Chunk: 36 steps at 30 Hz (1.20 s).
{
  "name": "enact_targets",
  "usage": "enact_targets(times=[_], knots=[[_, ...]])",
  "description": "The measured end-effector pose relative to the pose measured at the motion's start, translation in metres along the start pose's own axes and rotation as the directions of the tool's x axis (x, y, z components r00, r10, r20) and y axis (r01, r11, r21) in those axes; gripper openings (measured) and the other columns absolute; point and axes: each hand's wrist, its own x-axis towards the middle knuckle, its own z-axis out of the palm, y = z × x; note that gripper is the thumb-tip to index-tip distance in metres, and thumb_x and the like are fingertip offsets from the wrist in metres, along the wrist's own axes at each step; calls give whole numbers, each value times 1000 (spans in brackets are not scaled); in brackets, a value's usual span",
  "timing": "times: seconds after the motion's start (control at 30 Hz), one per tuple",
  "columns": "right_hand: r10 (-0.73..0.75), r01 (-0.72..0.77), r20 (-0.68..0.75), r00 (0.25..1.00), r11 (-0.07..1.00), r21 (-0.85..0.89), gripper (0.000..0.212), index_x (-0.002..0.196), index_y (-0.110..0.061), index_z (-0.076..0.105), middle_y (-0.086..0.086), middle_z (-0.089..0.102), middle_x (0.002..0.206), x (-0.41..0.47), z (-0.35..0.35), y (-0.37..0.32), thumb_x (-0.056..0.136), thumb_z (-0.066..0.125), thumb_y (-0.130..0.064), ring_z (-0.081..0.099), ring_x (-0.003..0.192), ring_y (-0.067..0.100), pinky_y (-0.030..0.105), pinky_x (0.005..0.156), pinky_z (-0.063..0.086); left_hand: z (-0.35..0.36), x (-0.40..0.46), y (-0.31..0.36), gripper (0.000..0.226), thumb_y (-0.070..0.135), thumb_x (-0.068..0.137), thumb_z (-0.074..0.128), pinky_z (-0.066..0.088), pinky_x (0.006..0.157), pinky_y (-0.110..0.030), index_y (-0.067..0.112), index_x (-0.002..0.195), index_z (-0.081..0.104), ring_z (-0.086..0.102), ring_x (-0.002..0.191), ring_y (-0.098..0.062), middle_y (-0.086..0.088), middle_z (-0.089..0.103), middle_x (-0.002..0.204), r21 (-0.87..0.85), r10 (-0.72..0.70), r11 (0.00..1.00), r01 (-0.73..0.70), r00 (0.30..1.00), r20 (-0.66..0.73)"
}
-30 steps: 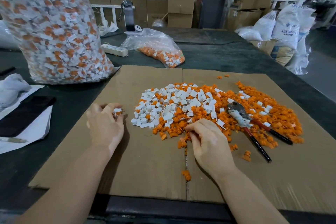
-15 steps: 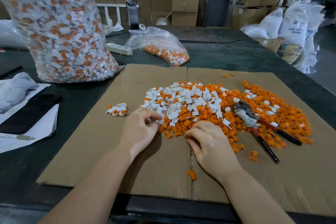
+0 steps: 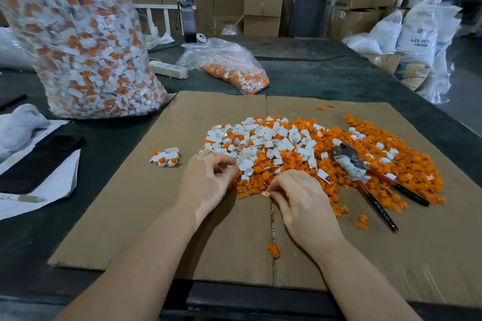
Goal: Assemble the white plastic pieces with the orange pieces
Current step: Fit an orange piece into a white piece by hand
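A mixed heap lies on the cardboard sheet [image 3: 130, 216]: white plastic pieces [image 3: 260, 143] towards the left and orange pieces [image 3: 396, 164] spreading right. My left hand [image 3: 206, 185] is at the heap's near left edge, fingers curled, and its fingertips pinch a white piece. My right hand [image 3: 302, 206] rests just right of it and pinches a small orange piece [image 3: 266, 193] between thumb and forefinger. A small cluster of joined white-and-orange pieces [image 3: 165, 157] sits apart to the left.
Red-handled pliers [image 3: 365, 177] lie on the orange pieces at right. A tall clear bag of joined pieces [image 3: 83, 41] stands back left, a smaller bag [image 3: 229, 68] and a power strip [image 3: 169, 69] behind. A black phone [image 3: 39, 161] lies on papers at left.
My left hand has left the small cluster at left and moved right to the heap's edge, closing on a white piece. My right hand stayed put, still working at the orange pieces.
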Motion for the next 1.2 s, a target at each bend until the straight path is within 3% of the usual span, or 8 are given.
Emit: enact_targets(times=[0.2, 0.37, 0.47, 0.57, 0.67, 0.8, 1.0, 1.2], knots=[[13, -13, -56, 998, 1000, -1, 10, 90, -8, 68, 4, 64, 89, 0, 0, 2, 82, 67, -2, 60, 84, 22, 41, 75, 51, 13, 14, 11, 27, 31, 84, 67, 31, 60, -5, 22, 110, 69, 41, 77, -3, 8, 50, 90, 107, 26, 994, -37, 995, 95], [44, -41, -157, 987, 999, 21, 7, 86, -7, 71, 4, 63, 86, -1, -2, 3, 80, 70, -4, 58, 83, 17, 27, 78, 48, 14, 11, 16, 8, 23, 79, 73, 30, 61, -13, 24, 80, 65, 44, 84, -8, 6, 50, 89, 48, 22, 999, -23, 999, 38], [89, -66, -221, 971, 991, 113, 7, 88, -5, 71, 3, 65, 85, -1, -3, 4, 82, 68, -4, 60, 82, 14, 23, 77, 48, 14, 5, 20, 12, 20, 83, 70, 34, 61, -7, 22, 77, 61, 50, 74, -4, 9, 56, 79, -92, -8, 996, 9, 1000, 11], [172, -116, -230, 958, 965, 236, 10, 91, -8, 70, -1, 68, 83, -3, -3, 4, 84, 65, -4, 63, 78, 10, 28, 71, 55, 16, -4, 32, 10, 15, 83, 70, 39, 59, -7, 22, 85, 62, 52, 66, -4, 7, 57, 70, -329, -57, 941, 83, 994, 90], [271, -193, -214, 939, 926, 325, 8, 91, -12, 68, -5, 66, 76, -4, -4, 5, 86, 64, -7, 63, 70, 9, 30, 62, 53, 24, -15, 41, 4, 18, 84, 68, 48, 65, -21, 18, 86, 65, 59, 68, -16, -5, 64, 74, -409, -61, 902, 134, 981, 187], [326, -231, -203, 923, 894, 384, 7, 85, -17, 65, -11, 62, 74, -2, -5, 5, 86, 65, -10, 59, 72, 7, 26, 63, 50, 35, -27, 44, 5, 15, 87, 65, 53, 73, -41, 12, 84, 63, 65, 72, -25, -12, 67, 74, -475, -100, 857, 200, 968, 228], [271, -219, -174, 947, 939, 266, 8, 78, -9, 65, -2, 61, 72, -2, -2, 4, 85, 66, -13, 57, 70, 14, 35, 62, 50, 38, -30, 39, 6, 7, 88, 62, 53, 58, -20, 10, 83, 61, 64, 61, -11, -3, 66, 65, -588, -136, 764, 265, 958, 254], [218, -180, -195, 956, 965, 192, 14, 70, -9, 61, -2, 56, 63, -2, -3, 4, 83, 68, -9, 52, 61, 16, 33, 56, 46, 39, -31, 38, 6, 5, 87, 62, 52, 56, -18, 9, 83, 61, 63, 59, -10, -6, 66, 67, -621, -155, 732, 280, 956, 248]])
